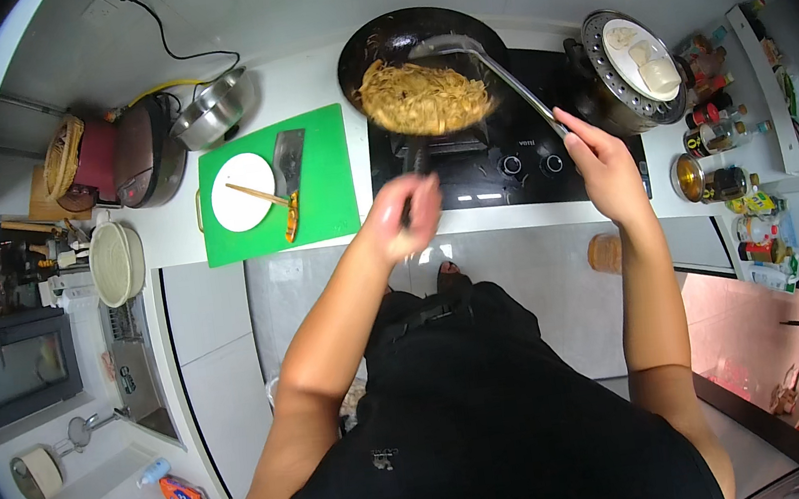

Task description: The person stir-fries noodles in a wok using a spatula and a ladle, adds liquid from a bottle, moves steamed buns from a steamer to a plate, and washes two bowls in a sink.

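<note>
My left hand [404, 217], slightly blurred, is wrapped around the black handle [419, 156] of a dark wok [372, 37]. The wok is above the black gas hob [471, 187], tipped toward me. Shredded yellow-brown food [425, 98] is gathered at its near side, blurred along the lower edge. In my right hand [602, 166] is the long metal handle of a wok spatula [518, 88]. Its blade lies within the far right part of the wok, beyond the food. Whether the wok touches the burner is hidden.
Left of the hob, a green cutting board [325, 176] bears a white plate [232, 188], chopsticks [256, 193] and a cleaver [289, 162]. A steamer pot [603, 101] with a plate of food [634, 44] stands right. Bottles [721, 135] line the right counter; a steel bowl [211, 115] is back left.
</note>
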`<state>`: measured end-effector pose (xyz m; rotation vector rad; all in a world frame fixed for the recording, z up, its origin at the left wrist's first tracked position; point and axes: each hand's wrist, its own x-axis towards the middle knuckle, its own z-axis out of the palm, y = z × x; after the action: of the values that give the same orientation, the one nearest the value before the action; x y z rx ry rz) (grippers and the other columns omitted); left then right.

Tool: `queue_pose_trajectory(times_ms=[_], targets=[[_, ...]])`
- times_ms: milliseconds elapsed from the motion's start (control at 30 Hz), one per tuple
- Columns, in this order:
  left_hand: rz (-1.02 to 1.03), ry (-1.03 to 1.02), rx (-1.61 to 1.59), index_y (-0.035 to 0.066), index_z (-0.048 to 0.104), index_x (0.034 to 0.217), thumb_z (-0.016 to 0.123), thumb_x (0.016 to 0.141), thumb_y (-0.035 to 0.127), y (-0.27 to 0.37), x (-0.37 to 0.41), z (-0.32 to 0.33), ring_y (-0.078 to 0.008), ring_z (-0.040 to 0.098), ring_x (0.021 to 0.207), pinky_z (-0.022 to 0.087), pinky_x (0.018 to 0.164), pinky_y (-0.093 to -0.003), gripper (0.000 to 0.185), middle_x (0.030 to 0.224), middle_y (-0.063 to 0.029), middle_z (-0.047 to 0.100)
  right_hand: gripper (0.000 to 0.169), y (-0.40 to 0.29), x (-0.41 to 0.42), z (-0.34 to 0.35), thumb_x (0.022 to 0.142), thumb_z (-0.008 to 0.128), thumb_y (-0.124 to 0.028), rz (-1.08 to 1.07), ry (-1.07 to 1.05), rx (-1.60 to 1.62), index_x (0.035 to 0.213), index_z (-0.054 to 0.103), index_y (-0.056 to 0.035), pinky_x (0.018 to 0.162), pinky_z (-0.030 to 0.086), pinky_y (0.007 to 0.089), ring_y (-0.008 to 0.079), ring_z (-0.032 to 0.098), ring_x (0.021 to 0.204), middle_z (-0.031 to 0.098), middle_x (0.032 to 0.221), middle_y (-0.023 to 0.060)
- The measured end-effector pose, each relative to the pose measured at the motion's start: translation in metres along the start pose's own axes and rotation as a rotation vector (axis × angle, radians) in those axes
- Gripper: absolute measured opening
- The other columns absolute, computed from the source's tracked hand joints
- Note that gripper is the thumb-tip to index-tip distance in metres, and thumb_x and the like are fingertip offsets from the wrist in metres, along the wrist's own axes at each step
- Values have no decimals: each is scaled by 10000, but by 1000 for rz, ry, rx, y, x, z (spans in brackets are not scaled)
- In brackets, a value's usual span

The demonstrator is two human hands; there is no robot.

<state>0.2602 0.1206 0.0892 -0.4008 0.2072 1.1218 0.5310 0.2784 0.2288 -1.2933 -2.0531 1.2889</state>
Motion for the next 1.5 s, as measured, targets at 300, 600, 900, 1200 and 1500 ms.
queue_pose_trajectory(times_ms=[300, 600, 900, 1200, 1500], targets=[[89, 240, 162, 129, 515, 812, 579, 960, 147, -20, -28, -16, -89, 446, 476, 358, 407, -228, 163, 601, 37, 453, 405, 4, -48, -27, 1049, 548, -177, 167, 95, 360, 1446, 587, -109, 506, 284, 191, 17, 360, 587, 432, 699, -95], [32, 63, 225, 113, 586, 979, 548, 969, 147, -25, -31, -20, -110, 444, 494, 379, 402, -246, 52, 660, 26, 487, 417, 8, -63, -17, 1055, 533, -183, 275, 56, 448, 1466, 564, -128, 453, 252, 187, 9, 328, 533, 416, 676, -91], [66, -44, 115, 88, 587, 923, 601, 939, 135, 6, 36, 6, -79, 515, 543, 428, 454, -214, 51, 675, 24, 535, 422, 0, -42, -10, 1059, 520, -209, 279, 65, 487, 1474, 556, -147, 430, 246, 187, 9, 310, 503, 419, 659, -85], [65, 89, 154, 122, 587, 1012, 563, 962, 135, 1, 10, -3, -44, 434, 550, 364, 432, -209, 57, 690, 81, 459, 422, 9, -45, -10, 1061, 534, -198, 287, 79, 486, 1476, 551, -126, 466, 257, 185, 14, 341, 556, 427, 688, -88], [41, 137, 234, 166, 570, 983, 559, 947, 133, -6, 17, -30, -64, 446, 569, 373, 463, -223, 49, 698, 74, 457, 393, 81, -13, 55, 1039, 561, -169, 88, 77, 135, 1417, 595, -66, 686, 448, 234, 71, 476, 711, 560, 804, -38]])
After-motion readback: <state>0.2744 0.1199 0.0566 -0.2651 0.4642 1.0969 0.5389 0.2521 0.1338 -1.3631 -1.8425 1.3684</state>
